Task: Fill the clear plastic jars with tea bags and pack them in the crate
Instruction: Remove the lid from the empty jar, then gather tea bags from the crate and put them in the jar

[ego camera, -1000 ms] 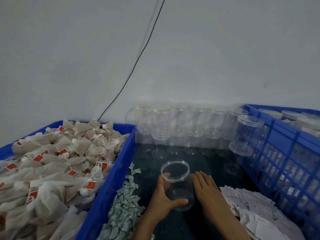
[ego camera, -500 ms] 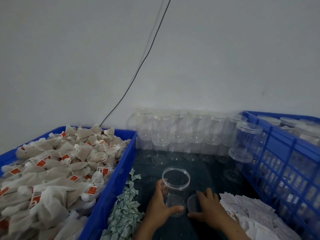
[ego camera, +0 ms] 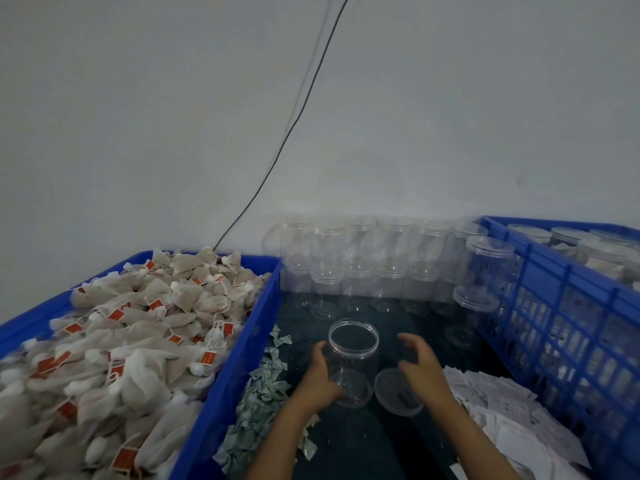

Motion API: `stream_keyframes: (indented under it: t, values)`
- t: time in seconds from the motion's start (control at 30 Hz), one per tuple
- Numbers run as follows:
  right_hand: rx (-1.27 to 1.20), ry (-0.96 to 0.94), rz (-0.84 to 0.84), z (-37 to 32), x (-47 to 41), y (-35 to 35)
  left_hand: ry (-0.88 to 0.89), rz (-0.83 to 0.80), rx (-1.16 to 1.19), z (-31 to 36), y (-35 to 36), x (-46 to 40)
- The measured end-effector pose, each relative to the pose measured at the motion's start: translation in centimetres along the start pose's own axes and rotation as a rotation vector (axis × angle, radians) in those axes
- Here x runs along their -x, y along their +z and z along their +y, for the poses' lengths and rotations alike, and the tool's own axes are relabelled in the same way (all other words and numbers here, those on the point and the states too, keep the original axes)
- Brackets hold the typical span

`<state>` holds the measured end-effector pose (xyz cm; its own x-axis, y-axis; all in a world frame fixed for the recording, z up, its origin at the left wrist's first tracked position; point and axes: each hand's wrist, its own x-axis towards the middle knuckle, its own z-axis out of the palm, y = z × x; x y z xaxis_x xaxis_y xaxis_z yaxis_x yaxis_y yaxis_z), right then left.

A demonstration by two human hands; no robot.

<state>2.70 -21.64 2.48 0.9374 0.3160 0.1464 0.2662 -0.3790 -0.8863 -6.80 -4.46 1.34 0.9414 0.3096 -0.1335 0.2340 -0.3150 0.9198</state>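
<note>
While the left hand [ego camera: 320, 370] wraps around the lower wall of an open, empty jar [ego camera: 353, 362] standing upright on the dark table [ego camera: 363, 445], the right hand [ego camera: 420, 365] hovers just right of it, fingers spread and curled, holding nothing. The lid [ego camera: 396, 393] lies flat on the table, touching or nearly touching the jar's right side, partly under the right hand.

The jar looks thin-walled, light and smooth, so it would likely tip or skate on the table if bumped; a grip around its middle or lower wall, as the left hand has it, seems best for steadying. Squeezing hard might flex the wall.

The tea bags [ego camera: 138, 334] fill the bin [ego camera: 239, 362] at left. They look soft, light and stringy, with tags that may tangle, so a loose handful should suit.

The crate [ego camera: 554, 306] at right already holds lidded jars, and rows of empty jars [ego camera: 360, 268] are stacked at the far wall. Paper scraps [ego camera: 263, 403] lie near the bin, white slips [ego camera: 512, 420] near the crate.
</note>
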Motion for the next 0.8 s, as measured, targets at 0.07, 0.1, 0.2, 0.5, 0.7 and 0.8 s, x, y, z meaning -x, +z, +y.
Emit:
stream_keyframes:
  t: [0.07, 0.1, 0.2, 0.5, 0.7, 0.8]
  values:
    - [-0.181, -0.037, 0.102, -2.2, 0.2, -0.2, -0.03, 0.151, -0.066, 1.6, -0.8, 0.6]
    - [-0.251, -0.058, 0.135, -3.5, 0.3, -0.2, -0.021, 0.247, -0.119, 2.6, -1.2, 0.9]
    - [-0.373, -0.154, 0.206, -7.8, 0.8, 0.3, 0.094, 0.453, -0.214, 6.1, -2.9, 1.8]
    - [-0.529, -0.293, -0.096, -16.3, 2.5, 7.3, 0.176, 0.639, -0.549, 9.8, -12.9, 5.5]
    - [-0.35, -0.293, -0.395, -17.7, 2.7, 12.9, 0.063, 0.369, -0.955, 4.3, -20.4, 8.4]
    - [-0.335, -0.269, -0.405, -18.1, 2.6, 15.7, 0.019, 0.144, -1.1, 1.9, -21.2, 8.9]
